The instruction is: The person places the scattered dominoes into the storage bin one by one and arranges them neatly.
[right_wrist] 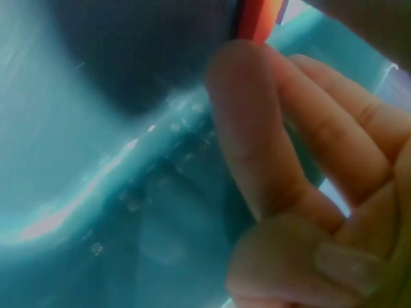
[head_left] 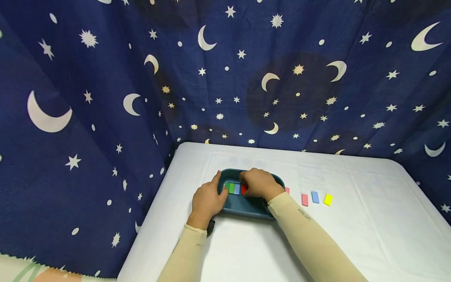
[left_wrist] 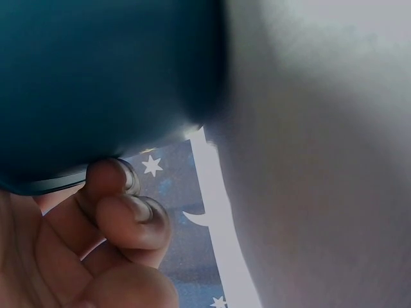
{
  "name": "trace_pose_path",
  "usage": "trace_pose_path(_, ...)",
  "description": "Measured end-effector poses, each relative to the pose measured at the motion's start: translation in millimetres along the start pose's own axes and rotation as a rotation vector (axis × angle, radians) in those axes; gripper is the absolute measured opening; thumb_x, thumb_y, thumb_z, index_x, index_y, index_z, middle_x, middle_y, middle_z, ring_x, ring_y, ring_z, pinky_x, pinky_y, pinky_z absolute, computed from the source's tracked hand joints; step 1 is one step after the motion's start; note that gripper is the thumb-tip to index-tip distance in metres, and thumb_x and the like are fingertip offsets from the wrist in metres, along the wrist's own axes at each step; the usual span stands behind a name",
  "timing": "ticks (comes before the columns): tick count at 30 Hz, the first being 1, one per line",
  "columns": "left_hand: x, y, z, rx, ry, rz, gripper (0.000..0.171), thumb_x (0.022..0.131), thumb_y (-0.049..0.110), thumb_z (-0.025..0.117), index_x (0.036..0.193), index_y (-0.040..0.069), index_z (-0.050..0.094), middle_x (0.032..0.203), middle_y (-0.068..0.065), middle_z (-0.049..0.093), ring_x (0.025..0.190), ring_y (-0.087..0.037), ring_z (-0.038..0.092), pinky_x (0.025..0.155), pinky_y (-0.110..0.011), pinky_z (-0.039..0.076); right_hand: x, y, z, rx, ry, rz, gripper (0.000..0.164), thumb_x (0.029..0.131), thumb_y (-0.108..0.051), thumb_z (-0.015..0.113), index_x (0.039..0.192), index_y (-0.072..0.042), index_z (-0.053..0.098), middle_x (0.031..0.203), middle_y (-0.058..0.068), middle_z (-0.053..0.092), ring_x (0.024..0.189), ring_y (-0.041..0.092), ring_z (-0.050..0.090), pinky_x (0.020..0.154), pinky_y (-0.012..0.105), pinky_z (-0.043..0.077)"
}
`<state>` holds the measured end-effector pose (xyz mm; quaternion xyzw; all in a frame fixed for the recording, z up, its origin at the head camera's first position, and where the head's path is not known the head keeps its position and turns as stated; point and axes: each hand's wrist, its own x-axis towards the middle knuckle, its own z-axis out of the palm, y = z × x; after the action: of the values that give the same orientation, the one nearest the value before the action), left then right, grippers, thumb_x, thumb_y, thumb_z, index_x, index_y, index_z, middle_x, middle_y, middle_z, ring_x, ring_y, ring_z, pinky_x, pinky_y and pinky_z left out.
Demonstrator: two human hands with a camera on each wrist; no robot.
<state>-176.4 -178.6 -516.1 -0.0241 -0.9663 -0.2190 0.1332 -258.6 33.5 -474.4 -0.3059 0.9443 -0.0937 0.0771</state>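
A dark teal plastic tub (head_left: 243, 213) sits on the white table. At its left wall is my left hand (head_left: 208, 199), gripping the rim with the thumb inside; curled fingers (left_wrist: 131, 221) show outside the wall in the left wrist view. My right hand (head_left: 259, 183) reaches into the tub and pinches a red rectangular block (head_left: 244, 190). In the right wrist view the red block (right_wrist: 260, 19) shows at the fingertips, partly hidden. Left of it, green blocks (head_left: 230, 188) and a blue block (head_left: 237, 189) stand side by side in a row.
Right of the tub, a pink block (head_left: 304, 199), a blue block (head_left: 315, 197) and a yellow block (head_left: 328, 199) lie on the white tablecloth (head_left: 373, 227). Another pink block (head_left: 287, 190) peeks out beside the tub's right wall. A dark blue star-and-moon curtain (head_left: 225, 86) hangs behind.
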Motion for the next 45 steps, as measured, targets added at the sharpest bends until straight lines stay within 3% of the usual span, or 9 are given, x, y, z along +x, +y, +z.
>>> trace_pose_path(10, 1.5, 1.1, -1.1, -0.009, -0.006, 0.012, 0.068, 0.098, 0.045, 0.057, 0.159, 0.017, 0.05, 0.092, -0.011, 0.075, 0.062, -0.017, 0.06, 0.054, -0.038, 0.049, 4.0, 1.6, 3.0, -0.026, -0.011, 0.005, 0.049, 0.073, -0.034, 0.098, 0.114, -0.021, 0.077, 0.085, -0.012, 0.065, 0.076, 0.012, 0.06, 0.073, 0.038, 0.054)
trace_pose_path(21, -0.4, 1.2, -1.9, -0.001, -0.011, 0.006, 0.068, 0.099, 0.045, 0.057, 0.16, 0.017, 0.05, 0.095, -0.012, 0.076, 0.066, -0.02, 0.064, 0.058, -0.041, 0.052, 3.0, -2.3, 5.7, -0.041, 0.0, -0.004, 0.04, 0.073, -0.035, 0.098, 0.104, -0.025, 0.074, 0.081, -0.013, 0.062, 0.073, 0.012, 0.058, 0.069, 0.037, 0.053)
trace_pose_path(37, -0.2, 1.9, -0.7, 0.003, -0.017, -0.003, 0.068, 0.099, 0.046, 0.057, 0.16, 0.018, 0.049, 0.097, -0.013, 0.076, 0.067, -0.021, 0.065, 0.057, -0.041, 0.051, 0.9, -2.8, 5.0, -0.028, 0.003, -0.001, 0.04, 0.073, -0.036, 0.098, 0.103, -0.023, 0.075, 0.079, -0.012, 0.062, 0.072, 0.013, 0.058, 0.068, 0.037, 0.052)
trace_pose_path(45, -1.6, 2.8, -0.2, -0.008, -0.018, -0.019, 0.067, 0.099, 0.045, 0.059, 0.16, 0.019, 0.05, 0.102, -0.015, 0.077, 0.073, -0.025, 0.07, 0.06, -0.043, 0.054, -3.8, -6.2, 0.5, -0.019, -0.016, -0.007, 0.053, 0.073, -0.044, 0.097, 0.115, -0.02, 0.075, 0.079, -0.011, 0.061, 0.073, 0.014, 0.058, 0.07, 0.038, 0.052)
